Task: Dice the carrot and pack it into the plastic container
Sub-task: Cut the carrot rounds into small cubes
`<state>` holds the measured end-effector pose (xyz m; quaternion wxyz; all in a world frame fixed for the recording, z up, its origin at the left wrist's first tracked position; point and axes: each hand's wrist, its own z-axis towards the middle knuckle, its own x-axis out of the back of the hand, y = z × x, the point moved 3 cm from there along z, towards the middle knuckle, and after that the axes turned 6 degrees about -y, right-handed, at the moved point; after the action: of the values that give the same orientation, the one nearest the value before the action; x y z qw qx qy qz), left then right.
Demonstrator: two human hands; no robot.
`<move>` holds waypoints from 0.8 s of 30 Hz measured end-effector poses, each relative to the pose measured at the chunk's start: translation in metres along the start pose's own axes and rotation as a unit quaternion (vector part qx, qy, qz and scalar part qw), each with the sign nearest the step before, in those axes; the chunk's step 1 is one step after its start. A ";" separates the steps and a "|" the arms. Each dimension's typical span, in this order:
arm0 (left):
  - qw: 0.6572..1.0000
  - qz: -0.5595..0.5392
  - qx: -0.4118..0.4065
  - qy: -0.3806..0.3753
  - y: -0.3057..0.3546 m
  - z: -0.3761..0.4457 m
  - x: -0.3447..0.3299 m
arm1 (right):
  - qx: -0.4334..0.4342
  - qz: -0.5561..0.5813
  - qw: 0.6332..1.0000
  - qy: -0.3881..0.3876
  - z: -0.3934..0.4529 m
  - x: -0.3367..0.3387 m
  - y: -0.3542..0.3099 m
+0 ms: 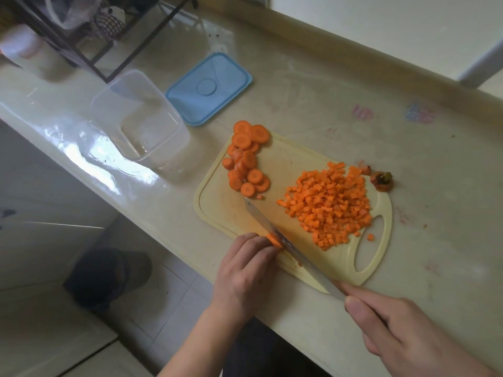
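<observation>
Midway through the dicing, seen from the head camera: your left hand [245, 263] pins a few carrot slices [275, 240] at the near edge of the cutting board [217, 210], fingers curled back, likely to clear the blade. Your right hand [402, 333] grips the knife [288, 248] by its handle, the blade laid against those slices. Diced carrot [329, 205] is heaped mid-board; uncut rounds [246, 159] wait at the far corner. The plastic container [141, 118] stands empty on the table [353, 110], its blue lid [209, 88] just beside it.
</observation>
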<state>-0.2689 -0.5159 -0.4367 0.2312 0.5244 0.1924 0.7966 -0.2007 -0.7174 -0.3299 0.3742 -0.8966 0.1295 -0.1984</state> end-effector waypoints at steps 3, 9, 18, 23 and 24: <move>1.000 -0.012 0.003 0.008 -0.001 0.000 0.001 | 0.000 0.008 1.000 -0.002 -0.002 -0.001 0.001; 1.000 -0.013 -0.002 -0.008 -0.004 -0.003 -0.003 | 0.011 -0.020 0.999 0.036 -0.006 0.000 0.003; 1.000 -0.018 -0.009 -0.016 -0.002 0.001 -0.003 | 0.024 -0.042 0.997 0.060 -0.004 0.000 0.012; 1.000 -0.020 -0.009 -0.015 -0.002 0.002 -0.001 | 0.048 -0.046 0.997 0.048 0.008 -0.005 0.014; 1.000 -0.025 -0.007 -0.014 -0.002 0.002 0.000 | 0.055 -0.047 0.996 0.042 0.012 -0.007 0.011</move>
<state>-0.2663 -0.5146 -0.4368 0.2575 0.5291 0.1962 0.7844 -0.2021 -0.7153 -0.3475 0.4079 -0.8703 0.0922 -0.2603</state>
